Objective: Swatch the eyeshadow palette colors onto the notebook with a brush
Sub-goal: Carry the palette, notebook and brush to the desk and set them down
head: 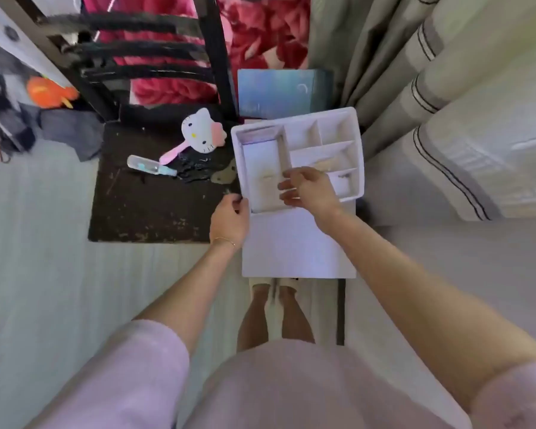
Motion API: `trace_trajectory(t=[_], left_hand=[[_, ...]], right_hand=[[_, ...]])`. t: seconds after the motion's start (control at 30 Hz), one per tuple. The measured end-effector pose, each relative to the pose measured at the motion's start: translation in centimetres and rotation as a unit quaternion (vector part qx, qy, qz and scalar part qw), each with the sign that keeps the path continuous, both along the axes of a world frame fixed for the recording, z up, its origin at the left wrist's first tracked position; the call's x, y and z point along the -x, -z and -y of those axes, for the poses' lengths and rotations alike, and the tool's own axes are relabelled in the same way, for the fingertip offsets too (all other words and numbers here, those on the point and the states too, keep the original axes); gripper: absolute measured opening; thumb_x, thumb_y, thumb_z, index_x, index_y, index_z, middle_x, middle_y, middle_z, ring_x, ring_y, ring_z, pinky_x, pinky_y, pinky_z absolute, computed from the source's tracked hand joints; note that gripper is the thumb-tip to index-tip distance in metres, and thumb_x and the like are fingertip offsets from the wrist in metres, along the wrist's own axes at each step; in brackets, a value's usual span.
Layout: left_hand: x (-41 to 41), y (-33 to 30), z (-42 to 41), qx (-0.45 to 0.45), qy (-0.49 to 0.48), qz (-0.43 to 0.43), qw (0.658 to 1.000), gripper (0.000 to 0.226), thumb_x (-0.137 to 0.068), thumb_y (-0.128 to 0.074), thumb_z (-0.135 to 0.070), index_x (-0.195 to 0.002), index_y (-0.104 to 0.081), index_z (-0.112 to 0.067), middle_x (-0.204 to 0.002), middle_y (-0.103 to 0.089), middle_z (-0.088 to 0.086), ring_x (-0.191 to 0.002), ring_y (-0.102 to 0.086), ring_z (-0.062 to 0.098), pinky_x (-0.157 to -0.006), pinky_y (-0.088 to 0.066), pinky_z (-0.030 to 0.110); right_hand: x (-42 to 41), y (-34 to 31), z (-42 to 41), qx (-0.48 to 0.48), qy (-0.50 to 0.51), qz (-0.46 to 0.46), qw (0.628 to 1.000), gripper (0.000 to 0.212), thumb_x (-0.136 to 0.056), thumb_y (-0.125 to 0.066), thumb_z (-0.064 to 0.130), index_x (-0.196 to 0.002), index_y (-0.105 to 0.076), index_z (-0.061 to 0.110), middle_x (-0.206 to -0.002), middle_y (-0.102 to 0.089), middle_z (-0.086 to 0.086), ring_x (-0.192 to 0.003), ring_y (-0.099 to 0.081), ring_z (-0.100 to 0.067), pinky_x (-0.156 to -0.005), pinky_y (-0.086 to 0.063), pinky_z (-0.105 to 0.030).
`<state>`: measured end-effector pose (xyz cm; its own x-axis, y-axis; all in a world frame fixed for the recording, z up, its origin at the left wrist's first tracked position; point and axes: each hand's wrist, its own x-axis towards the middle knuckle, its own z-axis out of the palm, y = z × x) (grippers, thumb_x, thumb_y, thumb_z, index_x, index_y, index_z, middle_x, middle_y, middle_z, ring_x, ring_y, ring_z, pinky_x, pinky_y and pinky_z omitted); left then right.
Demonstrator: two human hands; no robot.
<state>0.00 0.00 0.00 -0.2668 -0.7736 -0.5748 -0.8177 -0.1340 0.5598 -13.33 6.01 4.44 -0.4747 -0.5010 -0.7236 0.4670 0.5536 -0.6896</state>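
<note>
A white organiser tray (pixel 296 125) with several compartments rests on top of a white box (pixel 297 249). My left hand (pixel 229 221) grips the tray's near left corner. My right hand (pixel 307 190) hovers over the tray's middle with fingers loosely spread, holding nothing that I can see. Pale small items lie in the compartments, too blurred to name. No eyeshadow palette, brush or notebook is plainly visible.
A dark wooden chair seat (pixel 149 205) on the left carries a cat-shaped hand mirror (pixel 200 131), a small clear case (pixel 149 167) and black hair clips (pixel 189 170). A blue box (pixel 279 91) stands behind the tray. Curtains (pixel 415 88) hang at the right.
</note>
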Motion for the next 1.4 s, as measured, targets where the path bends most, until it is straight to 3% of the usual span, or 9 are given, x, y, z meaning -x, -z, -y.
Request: trace_trajectory(t=[0.2, 0.4, 0.63, 0.7, 0.87, 0.97, 1.1, 1.23, 1.4], left_hand=[[0.2, 2.0, -0.4, 0.050, -0.053, 0.014, 0.997, 0.027, -0.094, -0.046, -0.025, -0.069, -0.043, -0.016, -0.065, -0.050, -0.005, -0.062, -0.044, 0.016, -0.046, -0.023, 0.027], [0.3, 2.2, -0.1, 0.039, -0.043, 0.007, 0.998, 0.021, -0.094, -0.046, -0.027, -0.078, -0.046, -0.013, -0.065, -0.048, -0.009, -0.060, -0.044, 0.013, -0.050, -0.030, 0.025], [-1.6, 1.2, 0.3, -0.099, -0.085, -0.066, 0.989, 0.012, -0.094, -0.045, -0.026, -0.097, -0.054, -0.019, -0.093, -0.061, -0.002, -0.084, -0.057, 0.015, -0.073, -0.049, 0.030], [-3.1, 0.1, 0.0, -0.119, -0.102, -0.076, 0.985, 0.008, -0.094, -0.046, -0.023, -0.097, -0.053, -0.024, -0.093, -0.060, -0.007, -0.084, -0.056, 0.007, -0.070, -0.046, 0.022], [-6.6, -5.4, -1.9, -0.124, -0.138, -0.133, 0.974, 0.018, -0.096, -0.043, -0.031, -0.111, -0.050, -0.025, -0.116, -0.057, -0.004, -0.106, -0.054, 0.011, -0.095, -0.044, 0.032], [-8.5, -9.7, -3.2, -0.098, -0.024, -0.193, 0.976, 0.024, -0.091, -0.051, -0.034, -0.115, -0.049, -0.034, -0.116, -0.051, -0.021, -0.106, -0.047, -0.009, -0.089, -0.037, 0.013], [-10.4, -13.5, -5.1, -0.059, 0.074, -0.197, 0.976, 0.011, -0.088, -0.059, -0.021, -0.095, -0.060, -0.029, -0.093, -0.066, -0.012, -0.087, -0.060, 0.000, -0.080, -0.048, 0.020], [-12.5, -16.0, -7.7, -0.005, -0.057, -0.241, 0.969, 0.008, -0.087, -0.059, -0.008, -0.089, -0.063, -0.014, -0.082, -0.068, -0.004, -0.077, -0.062, 0.007, -0.070, -0.049, 0.020], [-15.3, -18.1, -13.0, 0.026, -0.249, -0.285, 0.925, 0.008, -0.087, -0.058, -0.009, -0.087, -0.064, -0.015, -0.077, -0.071, -0.008, -0.070, -0.063, 0.001, -0.063, -0.048, 0.014]], right_hand=[[1.9, 1.5, 7.9, -0.039, 0.012, -0.003, 0.999, 0.036, -0.094, -0.041, 0.042, -0.103, -0.055, 0.010, -0.086, -0.064, -0.006, -0.066, -0.062, -0.015, -0.043, -0.048, -0.017], [1.6, 3.2, 10.6, -0.086, 0.065, 0.079, 0.991, 0.025, -0.093, -0.047, 0.024, -0.114, -0.050, 0.011, -0.105, -0.062, -0.014, -0.085, -0.063, -0.022, -0.052, -0.054, -0.022], [-1.8, 0.9, 4.1, -0.068, 0.074, 0.052, 0.994, 0.030, -0.089, -0.054, 0.039, -0.079, -0.060, 0.011, -0.065, -0.061, -0.004, -0.052, -0.051, -0.012, -0.048, -0.045, -0.018], [-3.0, -0.9, 1.7, -0.039, 0.028, 0.034, 0.998, 0.029, -0.091, -0.050, 0.041, -0.084, -0.058, 0.013, -0.069, -0.060, -0.005, -0.053, -0.051, -0.013, -0.049, -0.045, -0.018], [-5.4, -5.7, -4.1, -0.033, -0.153, -0.052, 0.986, 0.016, -0.097, -0.038, 0.016, -0.094, -0.054, 0.016, -0.075, -0.059, -0.001, -0.056, -0.053, -0.011, -0.055, -0.045, -0.019], [-6.5, -8.1, -7.3, -0.040, -0.235, -0.113, 0.965, 0.021, -0.096, -0.039, 0.016, -0.082, -0.050, 0.027, -0.068, -0.057, 0.002, -0.054, -0.051, -0.004, -0.055, -0.041, -0.014], [-8.1, -11.0, -9.1, 0.001, -0.312, -0.145, 0.939, 0.022, -0.094, -0.045, 0.014, -0.077, -0.052, 0.026, -0.060, -0.055, 0.008, -0.053, -0.050, -0.003, -0.054, -0.038, -0.010], [-9.6, -12.5, -9.3, 0.013, -0.332, -0.182, 0.926, 0.017, -0.089, -0.054, 0.030, -0.089, -0.052, 0.013, -0.079, -0.063, -0.001, -0.069, -0.057, -0.014, -0.064, -0.046, -0.025], [-11.3, -14.2, -8.8, 0.089, -0.504, -0.065, 0.856, 0.018, -0.091, -0.048, 0.034, -0.105, -0.053, 0.024, -0.087, -0.065, 0.006, -0.062, -0.060, 0.000, -0.057, -0.049, -0.014]])
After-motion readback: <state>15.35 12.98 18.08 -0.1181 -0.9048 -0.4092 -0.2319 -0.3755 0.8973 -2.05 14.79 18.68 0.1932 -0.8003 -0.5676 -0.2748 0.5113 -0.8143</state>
